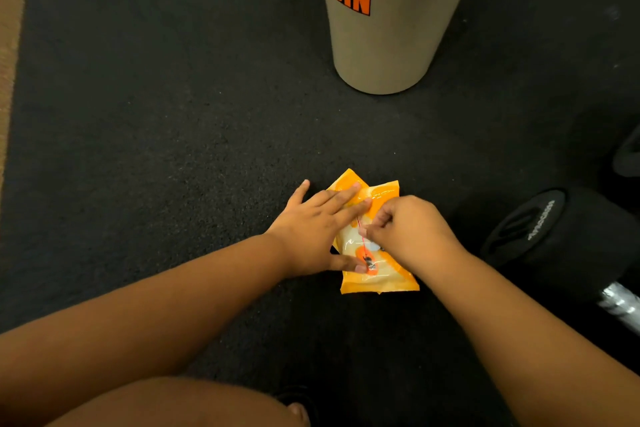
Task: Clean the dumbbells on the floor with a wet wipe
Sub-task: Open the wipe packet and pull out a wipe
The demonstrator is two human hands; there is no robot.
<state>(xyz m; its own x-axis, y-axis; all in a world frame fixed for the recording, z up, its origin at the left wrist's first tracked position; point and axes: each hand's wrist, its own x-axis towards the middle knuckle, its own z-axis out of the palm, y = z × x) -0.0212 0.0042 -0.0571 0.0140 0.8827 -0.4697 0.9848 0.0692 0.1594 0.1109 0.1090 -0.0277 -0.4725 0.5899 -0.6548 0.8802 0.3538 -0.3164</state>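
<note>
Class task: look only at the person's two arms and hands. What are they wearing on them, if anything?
Nothing shows on either. The left hand and right hand are bare: no gloves, rings, watch or bands visible. Both forearms are uncovered up to the picture's edge, with no sleeve in view.

Dim, warm indoor light. Dark floor [173, 149] swallows detail — grainy speckle across it. Glare on the glossy orange wipe packet [377, 274], washing its centre to white. Dumbbell [554, 239] at right nearly lost in shadow; only its metal handle glints. Soft shadow beneath the forearms. Wide-angle bend at the edges — the dust bin [388, 31] leans and flares. Slight softness overall.
</note>
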